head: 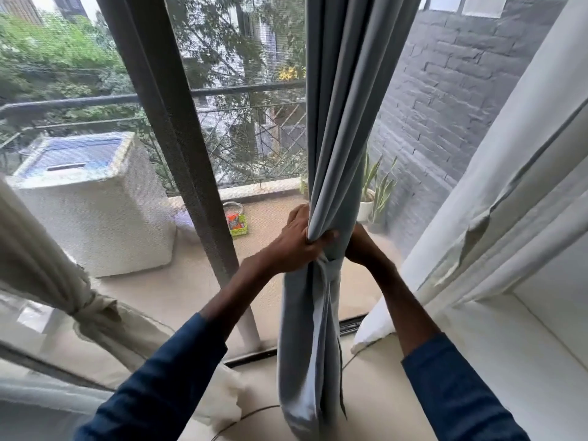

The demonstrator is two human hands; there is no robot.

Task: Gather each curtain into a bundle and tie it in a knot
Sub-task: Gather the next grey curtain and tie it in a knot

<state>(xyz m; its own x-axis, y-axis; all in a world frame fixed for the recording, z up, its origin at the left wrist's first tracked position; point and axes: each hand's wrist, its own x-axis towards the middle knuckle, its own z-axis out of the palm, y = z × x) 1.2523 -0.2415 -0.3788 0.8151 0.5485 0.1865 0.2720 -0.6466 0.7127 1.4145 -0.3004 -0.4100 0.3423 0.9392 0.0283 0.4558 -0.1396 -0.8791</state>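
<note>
Two curtains in view | grey-blue curtain (337,122): hangs bunched before window (241,138) | left hand (297,241): grips its folds | right hand (358,246): behind bundle, grip impossible to tell | cream curtain (86,310): knotted, far left

I count three curtains: a grey-blue curtain (337,122), a beige curtain (35,246), a white curtain (483,198); one washing machine (95,218), one basket (237,225).

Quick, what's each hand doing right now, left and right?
Left hand: closed, gripping the gathered blue-grey curtain.
Right hand: reaches behind the curtain with its fingers hidden, so its grip cannot be told.
</note>
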